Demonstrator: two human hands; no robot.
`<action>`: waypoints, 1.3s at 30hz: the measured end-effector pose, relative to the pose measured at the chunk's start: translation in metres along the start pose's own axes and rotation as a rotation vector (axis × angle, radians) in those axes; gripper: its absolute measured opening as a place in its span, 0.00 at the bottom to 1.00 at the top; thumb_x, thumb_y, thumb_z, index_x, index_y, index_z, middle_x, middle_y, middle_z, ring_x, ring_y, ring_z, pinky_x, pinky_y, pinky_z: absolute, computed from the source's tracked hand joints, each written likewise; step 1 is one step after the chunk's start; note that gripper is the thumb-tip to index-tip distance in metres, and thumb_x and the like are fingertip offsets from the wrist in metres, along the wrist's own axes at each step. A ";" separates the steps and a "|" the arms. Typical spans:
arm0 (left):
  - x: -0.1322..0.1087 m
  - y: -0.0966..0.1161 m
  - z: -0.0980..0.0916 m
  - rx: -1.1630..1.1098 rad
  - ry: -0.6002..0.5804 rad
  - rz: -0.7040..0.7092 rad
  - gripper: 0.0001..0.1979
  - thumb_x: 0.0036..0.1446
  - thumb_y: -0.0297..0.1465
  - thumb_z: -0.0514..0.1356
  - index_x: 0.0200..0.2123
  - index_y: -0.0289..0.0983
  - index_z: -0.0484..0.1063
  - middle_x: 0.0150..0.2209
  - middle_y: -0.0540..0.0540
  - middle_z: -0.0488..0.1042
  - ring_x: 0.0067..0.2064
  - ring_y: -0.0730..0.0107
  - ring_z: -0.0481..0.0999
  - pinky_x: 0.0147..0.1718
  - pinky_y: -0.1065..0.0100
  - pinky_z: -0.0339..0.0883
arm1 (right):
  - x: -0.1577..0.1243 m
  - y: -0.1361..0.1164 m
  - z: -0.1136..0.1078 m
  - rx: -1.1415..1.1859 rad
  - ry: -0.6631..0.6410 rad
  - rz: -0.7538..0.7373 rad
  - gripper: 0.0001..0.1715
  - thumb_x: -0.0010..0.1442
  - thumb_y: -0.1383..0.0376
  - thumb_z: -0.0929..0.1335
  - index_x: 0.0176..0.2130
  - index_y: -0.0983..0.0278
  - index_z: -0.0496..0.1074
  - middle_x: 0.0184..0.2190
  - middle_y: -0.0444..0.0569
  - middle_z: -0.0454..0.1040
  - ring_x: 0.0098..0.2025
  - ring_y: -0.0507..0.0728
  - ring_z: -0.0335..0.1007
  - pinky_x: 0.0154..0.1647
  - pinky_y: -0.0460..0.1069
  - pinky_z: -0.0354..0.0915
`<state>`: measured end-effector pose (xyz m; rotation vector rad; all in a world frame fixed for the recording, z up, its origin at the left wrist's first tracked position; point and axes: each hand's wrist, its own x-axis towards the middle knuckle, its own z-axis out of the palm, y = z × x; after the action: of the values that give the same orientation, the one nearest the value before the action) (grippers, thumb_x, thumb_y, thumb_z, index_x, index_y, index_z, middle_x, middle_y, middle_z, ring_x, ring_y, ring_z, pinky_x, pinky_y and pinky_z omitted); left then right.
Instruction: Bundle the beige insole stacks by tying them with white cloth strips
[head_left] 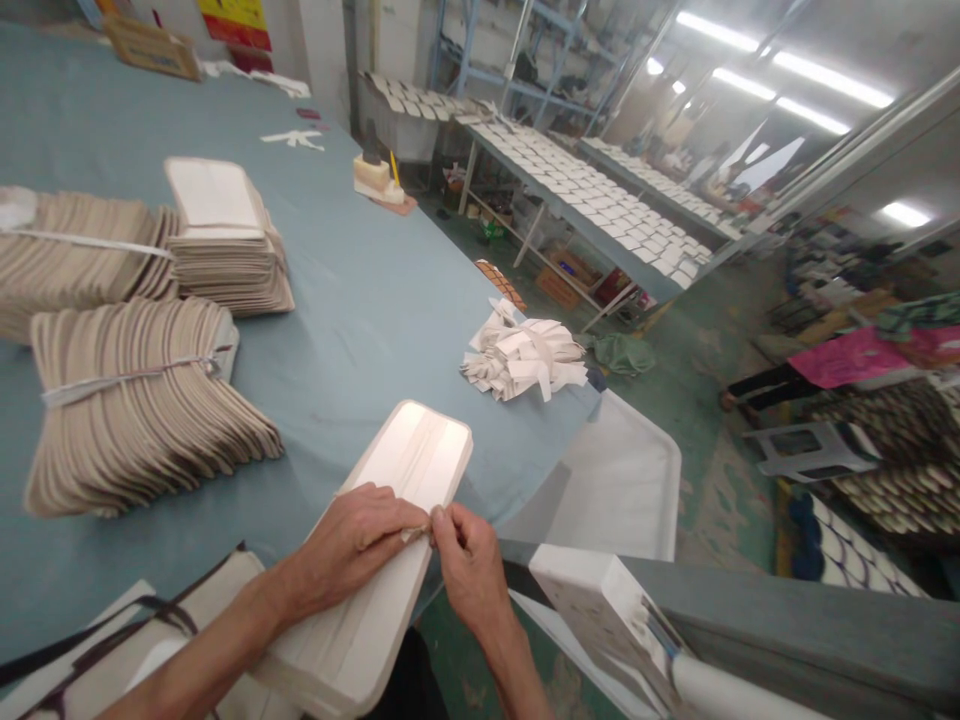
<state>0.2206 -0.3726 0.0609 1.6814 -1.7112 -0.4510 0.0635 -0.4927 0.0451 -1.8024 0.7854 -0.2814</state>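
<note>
A long cream-coloured stack of flat, round-cornered pieces (420, 450) lies slanted over the near edge of the blue-green table. My left hand (367, 530) rests across the top of it, its fingers closed on a small pale strip (415, 535) at the stack's right side. At the same spot my right hand (469, 555) pinches the strip's end between thumb and bent forefinger. The two hands' fingertips meet there. Most of the strip is hidden by my fingers.
Tied bundles of beige pieces (142, 400) and an upright-edged stack (225, 240) stand at left. Loose pale strips (525, 350) lie at the table's right corner. A white plastic bin (615, 480) and a metal beam (750, 610) are at right. A person (840, 360) is farther off.
</note>
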 end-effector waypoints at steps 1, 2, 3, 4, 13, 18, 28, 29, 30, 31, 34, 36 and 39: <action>0.000 0.000 0.000 -0.001 0.001 -0.004 0.18 0.76 0.37 0.45 0.47 0.42 0.74 0.43 0.51 0.81 0.41 0.63 0.75 0.42 0.62 0.58 | 0.001 0.000 0.000 0.022 0.002 0.011 0.31 0.70 0.44 0.57 0.25 0.62 0.61 0.22 0.40 0.60 0.28 0.53 0.57 0.30 0.49 0.50; 0.000 0.001 0.000 -0.003 0.002 -0.006 0.18 0.76 0.37 0.45 0.47 0.42 0.74 0.42 0.51 0.81 0.41 0.63 0.75 0.42 0.62 0.58 | 0.001 -0.001 0.000 0.034 0.002 0.021 0.32 0.70 0.43 0.56 0.25 0.61 0.61 0.21 0.41 0.59 0.27 0.53 0.57 0.30 0.49 0.50; 0.000 0.001 0.000 -0.004 0.003 -0.007 0.18 0.76 0.37 0.45 0.47 0.42 0.75 0.42 0.50 0.81 0.41 0.63 0.75 0.41 0.62 0.58 | 0.002 -0.001 -0.001 0.032 0.000 0.029 0.34 0.70 0.42 0.54 0.24 0.61 0.61 0.20 0.41 0.59 0.26 0.53 0.57 0.30 0.49 0.50; 0.001 0.001 0.000 -0.005 0.006 -0.003 0.18 0.76 0.37 0.46 0.48 0.42 0.75 0.42 0.50 0.81 0.40 0.64 0.75 0.41 0.62 0.58 | 0.002 -0.003 -0.001 0.015 0.001 0.036 0.36 0.71 0.42 0.52 0.23 0.61 0.61 0.20 0.42 0.59 0.26 0.53 0.57 0.29 0.49 0.50; 0.002 0.000 0.000 -0.023 0.042 -0.008 0.17 0.75 0.36 0.48 0.46 0.42 0.76 0.38 0.49 0.81 0.38 0.65 0.75 0.39 0.64 0.60 | 0.006 -0.004 -0.003 0.055 -0.087 0.080 0.30 0.68 0.46 0.60 0.24 0.62 0.62 0.20 0.40 0.56 0.25 0.52 0.53 0.27 0.48 0.47; 0.002 0.000 0.002 -0.153 0.033 -0.095 0.15 0.75 0.35 0.50 0.49 0.42 0.76 0.45 0.49 0.81 0.44 0.66 0.75 0.47 0.64 0.60 | -0.002 0.006 0.009 0.151 0.089 0.076 0.26 0.66 0.48 0.61 0.24 0.61 0.57 0.22 0.39 0.52 0.26 0.51 0.50 0.27 0.48 0.47; -0.002 0.005 0.007 0.144 0.238 -0.033 0.10 0.73 0.29 0.52 0.43 0.39 0.74 0.44 0.50 0.79 0.44 0.63 0.70 0.46 0.60 0.55 | -0.008 0.024 0.028 0.073 0.371 0.033 0.25 0.66 0.51 0.61 0.23 0.60 0.54 0.20 0.38 0.50 0.25 0.50 0.49 0.26 0.48 0.46; -0.003 0.006 0.007 0.186 0.247 -0.032 0.10 0.73 0.29 0.52 0.43 0.39 0.74 0.43 0.50 0.79 0.44 0.62 0.69 0.45 0.60 0.55 | -0.008 0.028 0.030 0.084 0.387 0.044 0.25 0.66 0.51 0.61 0.23 0.60 0.54 0.21 0.38 0.50 0.25 0.50 0.49 0.26 0.48 0.47; -0.004 0.006 0.007 0.226 0.252 -0.035 0.10 0.73 0.29 0.53 0.42 0.39 0.74 0.43 0.50 0.78 0.44 0.62 0.69 0.44 0.60 0.55 | -0.008 0.031 0.031 0.093 0.403 0.053 0.25 0.66 0.51 0.61 0.23 0.60 0.53 0.21 0.38 0.50 0.25 0.50 0.48 0.26 0.48 0.47; -0.004 0.007 0.006 0.263 0.250 -0.041 0.10 0.73 0.29 0.53 0.42 0.39 0.74 0.42 0.49 0.78 0.44 0.61 0.68 0.43 0.59 0.55 | -0.008 0.033 0.032 0.100 0.414 0.061 0.25 0.66 0.50 0.61 0.23 0.59 0.53 0.21 0.38 0.50 0.25 0.51 0.48 0.26 0.48 0.47; -0.006 0.008 0.005 0.364 0.221 -0.047 0.11 0.73 0.29 0.52 0.40 0.38 0.73 0.41 0.47 0.77 0.42 0.59 0.67 0.43 0.58 0.55 | -0.008 0.040 0.035 0.125 0.424 0.075 0.26 0.66 0.49 0.61 0.23 0.59 0.52 0.21 0.38 0.49 0.25 0.51 0.47 0.26 0.48 0.47; -0.006 0.008 0.004 0.434 0.189 -0.033 0.12 0.73 0.29 0.51 0.38 0.37 0.73 0.39 0.46 0.75 0.40 0.58 0.66 0.41 0.58 0.55 | -0.009 0.043 0.036 0.141 0.432 0.081 0.26 0.66 0.49 0.61 0.23 0.59 0.52 0.21 0.38 0.49 0.25 0.50 0.47 0.26 0.47 0.48; -0.006 0.008 0.005 0.522 0.152 -0.025 0.15 0.73 0.28 0.49 0.33 0.37 0.70 0.34 0.45 0.71 0.37 0.57 0.65 0.38 0.58 0.55 | -0.011 0.047 0.036 0.119 0.440 0.049 0.27 0.69 0.50 0.61 0.23 0.60 0.55 0.20 0.38 0.53 0.25 0.51 0.51 0.27 0.47 0.50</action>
<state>0.2115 -0.3668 0.0614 2.0364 -1.7926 0.1298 0.0570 -0.4670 -0.0096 -1.6248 1.0925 -0.6935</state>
